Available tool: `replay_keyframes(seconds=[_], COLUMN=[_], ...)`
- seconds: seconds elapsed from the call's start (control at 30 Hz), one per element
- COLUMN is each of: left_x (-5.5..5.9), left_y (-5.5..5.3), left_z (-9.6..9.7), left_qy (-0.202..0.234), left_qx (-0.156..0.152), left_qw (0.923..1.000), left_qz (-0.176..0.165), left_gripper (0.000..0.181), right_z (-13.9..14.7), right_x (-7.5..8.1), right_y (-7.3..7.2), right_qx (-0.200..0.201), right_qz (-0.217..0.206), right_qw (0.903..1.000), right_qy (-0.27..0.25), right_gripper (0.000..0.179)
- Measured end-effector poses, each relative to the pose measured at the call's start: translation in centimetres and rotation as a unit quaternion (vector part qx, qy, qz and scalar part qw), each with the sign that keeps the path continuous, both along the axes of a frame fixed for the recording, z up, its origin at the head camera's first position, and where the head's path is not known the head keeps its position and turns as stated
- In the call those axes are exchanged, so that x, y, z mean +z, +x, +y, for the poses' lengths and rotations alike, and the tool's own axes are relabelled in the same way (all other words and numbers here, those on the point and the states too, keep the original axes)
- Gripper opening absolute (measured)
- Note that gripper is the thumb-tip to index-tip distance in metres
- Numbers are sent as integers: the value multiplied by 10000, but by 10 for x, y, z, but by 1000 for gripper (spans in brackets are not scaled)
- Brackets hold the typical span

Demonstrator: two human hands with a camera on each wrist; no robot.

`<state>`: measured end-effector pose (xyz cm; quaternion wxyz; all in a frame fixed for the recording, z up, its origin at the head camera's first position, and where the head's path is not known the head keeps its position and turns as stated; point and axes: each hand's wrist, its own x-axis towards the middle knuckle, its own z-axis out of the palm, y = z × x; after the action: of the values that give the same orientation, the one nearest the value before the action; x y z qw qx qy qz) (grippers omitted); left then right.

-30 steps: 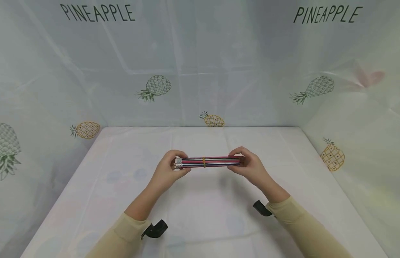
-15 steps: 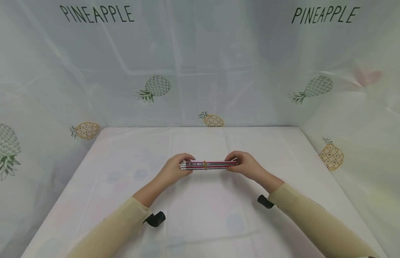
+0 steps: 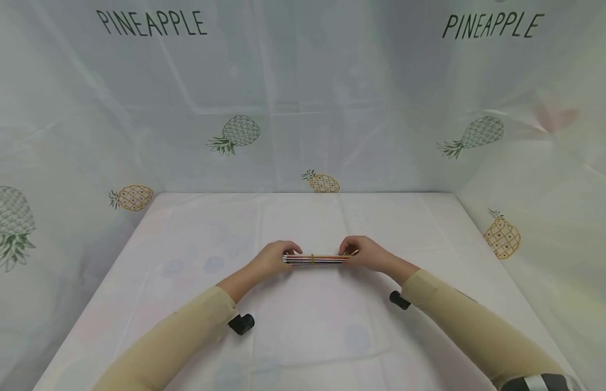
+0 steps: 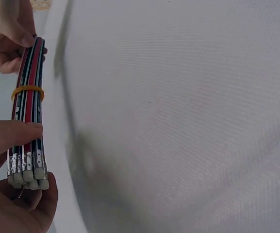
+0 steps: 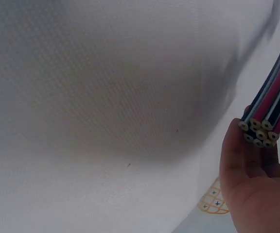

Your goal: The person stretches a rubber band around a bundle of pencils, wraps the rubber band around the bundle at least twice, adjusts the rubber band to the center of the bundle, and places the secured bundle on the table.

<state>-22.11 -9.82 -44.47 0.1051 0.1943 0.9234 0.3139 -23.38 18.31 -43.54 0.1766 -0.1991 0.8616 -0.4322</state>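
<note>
A bundle of pencils (image 3: 327, 259), striped red, black and white, lies level between my two hands, with a yellow rubber band (image 4: 28, 92) round its middle. My left hand (image 3: 271, 260) grips the eraser end, thumb on one side and fingers on the other; white erasers (image 4: 28, 175) in silver ferrules poke out there. At the opposite end, my right hand (image 3: 371, 255) holds the bundle between thumb and fingers. Flat, unsharpened pencil ends (image 5: 260, 133) show in the right wrist view. Whether the bundle touches the table cannot be told.
A pale cloth with faint coloured dots covers the table (image 3: 303, 336). Behind and at both sides hangs a curtain (image 3: 303, 81) printed with pineapples and lettering. Black wrist cameras (image 3: 242, 324) sit under both sleeves.
Both hands have lowered the bundle toward the table, which puts it further down in the head view. The hands have come slightly closer together. Both grips on the pencils stay.
</note>
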Motion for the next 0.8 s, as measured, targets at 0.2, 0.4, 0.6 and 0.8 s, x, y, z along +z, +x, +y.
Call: replay_keyframes(seconds=[0.2, 0.4, 0.6, 0.8], left_x=[-12, -16, -22, -19], left_y=[-1, -4, -10, -5], left_z=[3, 6, 5, 0], left_qy=[-120, -244, -242, -301], left_qx=[-201, -157, -8, -97], left_qw=[9997, 9993, 9995, 9993], left_qz=[30, 228, 199, 201], left_gripper=[35, 36, 35, 34], right_z=[-1, -3, -4, 0], right_x=[-8, -11, -11, -11], right_y=[-3, -6, -12, -6], right_qx=[76, 126, -87, -180], right_qz=[-110, 54, -11, -57], right_qw=[9997, 9976, 9966, 9964], right_qy=[227, 677, 824, 821], right_gripper=[24, 29, 23, 23])
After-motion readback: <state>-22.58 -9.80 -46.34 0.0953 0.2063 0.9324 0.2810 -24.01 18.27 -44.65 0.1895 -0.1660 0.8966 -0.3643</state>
